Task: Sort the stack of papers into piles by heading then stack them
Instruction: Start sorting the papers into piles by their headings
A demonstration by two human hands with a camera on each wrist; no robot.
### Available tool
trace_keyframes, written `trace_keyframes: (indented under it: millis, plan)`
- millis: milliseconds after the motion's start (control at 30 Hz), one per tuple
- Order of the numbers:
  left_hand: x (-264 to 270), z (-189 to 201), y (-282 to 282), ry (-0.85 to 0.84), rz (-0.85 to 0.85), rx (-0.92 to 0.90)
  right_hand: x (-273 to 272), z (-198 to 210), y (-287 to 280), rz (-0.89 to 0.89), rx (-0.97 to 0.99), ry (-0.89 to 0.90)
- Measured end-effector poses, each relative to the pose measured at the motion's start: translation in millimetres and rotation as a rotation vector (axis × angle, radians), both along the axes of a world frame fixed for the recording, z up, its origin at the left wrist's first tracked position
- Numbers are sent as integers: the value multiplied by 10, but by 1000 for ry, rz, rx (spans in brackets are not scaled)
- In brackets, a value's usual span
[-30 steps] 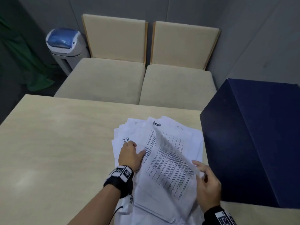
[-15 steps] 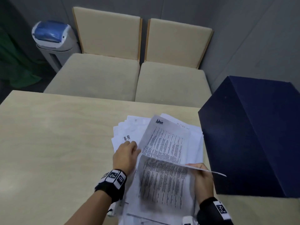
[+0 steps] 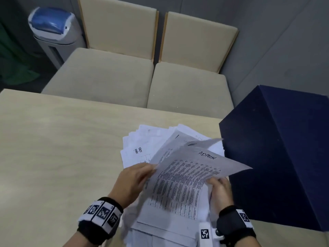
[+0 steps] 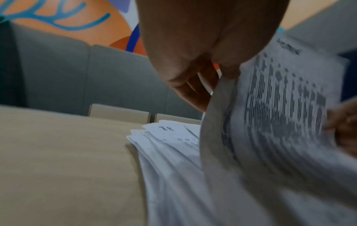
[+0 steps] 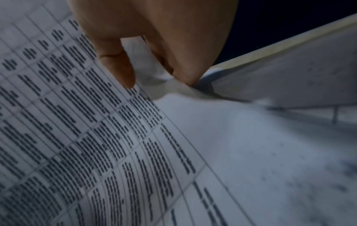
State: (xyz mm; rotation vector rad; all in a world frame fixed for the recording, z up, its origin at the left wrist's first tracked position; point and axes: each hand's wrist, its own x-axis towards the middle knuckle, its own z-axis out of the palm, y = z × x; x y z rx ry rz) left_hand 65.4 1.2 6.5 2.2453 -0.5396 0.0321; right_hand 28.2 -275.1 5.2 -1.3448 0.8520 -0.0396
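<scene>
Dim light; wrist views motion-blurred, wide-angle.

Stack of papers [image 3: 170,221] – white sheets, loosely fanned, lying on table near its right end, just beside dark blue box.
Top sheet [image 3: 194,177] – printed table w/ dense rows of text, handwritten heading "ADMIN" at far end. Lifted off stack, tilted, curved; near-right edge crumpled where held, far corner up in air.
2nd printed sheet [image 3: 165,154] under it, also partly raised.
Sheet headed "H-R" [image 3: 137,154] – lies flat at left of stack, heading + bit of grid showing. Same sheet in left wrist view [image 4: 168,130].
</scene>
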Motion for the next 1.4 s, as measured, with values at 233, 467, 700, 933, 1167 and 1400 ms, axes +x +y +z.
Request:
trace_keyframes:
  millis: [233,467,700,933,1167,1400]
  plan:
    - [-116,47,-152,594,-61,-470,-25,34,-82,213,120,-95]
    - [293,-270,-199,486,447,-267,-154,151,-84,206,-94,-59]
    - [771,-223,-471,465,452,190,-240,173,-158,174,-65,-101]
    - [535,-84,-327,63,262,427,-236,165,-161,160,43,-137]
    - [420,-35,-129,146,205,59,-103,176,-106,130,75,-148]
    - [322,-27,-172,1118,91,-781,46,155,-124,172,152,-115]
